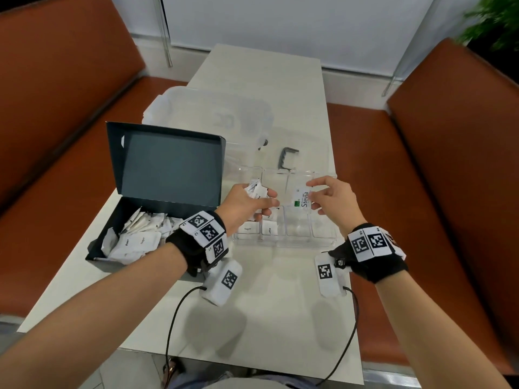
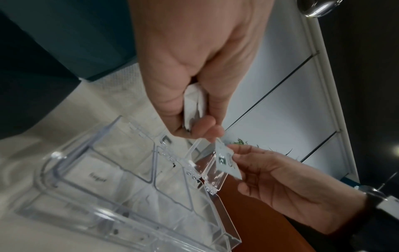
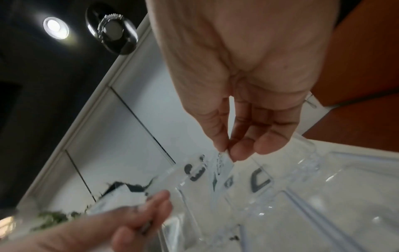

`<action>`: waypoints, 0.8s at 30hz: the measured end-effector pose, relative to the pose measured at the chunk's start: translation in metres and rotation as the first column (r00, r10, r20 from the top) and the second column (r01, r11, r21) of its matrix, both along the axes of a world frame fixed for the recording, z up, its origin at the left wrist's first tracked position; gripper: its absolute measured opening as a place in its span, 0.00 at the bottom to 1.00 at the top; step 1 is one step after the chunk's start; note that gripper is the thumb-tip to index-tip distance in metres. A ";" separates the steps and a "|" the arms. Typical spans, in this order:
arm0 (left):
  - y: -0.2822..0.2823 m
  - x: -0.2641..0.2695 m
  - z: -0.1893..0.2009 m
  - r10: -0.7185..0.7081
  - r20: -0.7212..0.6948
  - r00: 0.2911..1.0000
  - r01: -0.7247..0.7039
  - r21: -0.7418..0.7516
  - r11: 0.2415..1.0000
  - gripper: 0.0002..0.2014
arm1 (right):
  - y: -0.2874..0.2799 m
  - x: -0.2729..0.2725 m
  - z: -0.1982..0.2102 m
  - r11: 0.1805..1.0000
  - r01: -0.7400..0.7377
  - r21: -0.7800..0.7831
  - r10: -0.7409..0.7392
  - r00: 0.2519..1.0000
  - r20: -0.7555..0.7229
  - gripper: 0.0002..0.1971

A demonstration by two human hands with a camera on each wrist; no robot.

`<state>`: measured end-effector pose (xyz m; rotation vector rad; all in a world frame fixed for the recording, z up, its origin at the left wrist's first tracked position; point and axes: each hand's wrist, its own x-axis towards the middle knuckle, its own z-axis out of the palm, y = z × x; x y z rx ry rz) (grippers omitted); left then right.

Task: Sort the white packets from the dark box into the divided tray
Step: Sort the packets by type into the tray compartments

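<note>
- The head view is evenly and brightly lit from above; soft shadows of the forearms are cast on the pale table [image 1: 252, 327] near its front edge.
- Straight lines are bowed toward the head view's borders, and the plant [image 1: 494, 21] in the top right corner is smeared by motion blur.
- Small glints are seen on the clear divided tray [image 1: 283, 242].
- In the right wrist view a round ceiling light [image 3: 55, 28] is blown out against a dark ceiling, and the whole picture is soft.
- In the left wrist view the left hand [image 2: 194, 56] is rendered large and slightly blurred, with corners darkened.
</note>
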<state>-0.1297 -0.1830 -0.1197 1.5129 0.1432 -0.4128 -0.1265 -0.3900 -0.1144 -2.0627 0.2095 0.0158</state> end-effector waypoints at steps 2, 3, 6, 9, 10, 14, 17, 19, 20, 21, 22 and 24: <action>0.002 -0.003 -0.001 0.012 -0.005 1.000 -0.012 -0.008 1.000 0.07 | -0.001 0.003 -0.007 0.991 -0.016 -0.133 0.015 1.000 -0.012 0.07; 0.003 -0.004 -0.001 0.019 -0.005 1.000 -0.019 -0.009 1.000 0.07 | 0.000 0.004 -0.011 0.979 -0.037 -0.201 0.034 0.999 -0.019 0.06; 0.004 -0.008 0.000 0.034 -0.005 0.999 -0.034 -0.016 0.999 0.08 | 0.010 0.009 -0.025 0.912 -0.111 -0.395 0.095 0.994 -0.061 0.04; 0.006 -0.011 0.002 0.047 -0.011 0.999 -0.047 -0.023 0.999 0.09 | 0.023 0.010 -0.038 0.810 -0.181 -0.558 0.119 0.982 -0.147 0.07; 0.007 -0.011 0.002 0.048 -0.011 0.999 -0.048 -0.024 0.999 0.09 | 0.027 0.010 -0.042 0.768 -0.201 -0.609 0.123 0.978 -0.168 0.08; 0.009 -0.014 0.002 0.049 -0.013 0.999 -0.049 -0.024 0.998 0.07 | 0.033 0.010 -0.054 0.599 -0.241 -0.764 0.163 0.970 -0.178 0.08; 0.011 -0.014 0.002 0.050 -0.023 0.998 -0.051 -0.021 0.998 0.06 | 0.032 0.012 -0.055 0.442 -0.275 -0.854 0.224 0.956 -0.192 0.07; 0.012 -0.014 0.001 0.053 -0.029 0.998 -0.053 -0.020 0.998 0.06 | 0.029 0.012 -0.053 0.361 -0.303 -0.882 0.243 0.944 -0.225 0.07; 0.012 -0.013 0.002 0.052 -0.030 0.998 -0.053 -0.022 0.998 0.06 | 0.027 0.013 -0.052 0.328 -0.314 -0.891 0.246 0.939 -0.240 0.08; 0.012 -0.013 0.002 0.052 -0.031 0.998 -0.053 -0.024 0.998 0.06 | 0.026 0.012 -0.052 0.296 -0.322 -0.900 0.246 0.935 -0.254 0.08; 0.012 -0.012 0.002 0.051 -0.031 0.998 -0.052 -0.026 0.998 0.06 | 0.025 0.012 -0.051 0.263 -0.329 -0.907 0.245 0.932 -0.267 0.08; 0.012 -0.012 0.002 0.045 -0.028 0.999 -0.045 -0.026 0.999 0.07 | 0.025 0.012 -0.051 0.204 -0.348 -0.915 0.241 0.924 -0.298 0.10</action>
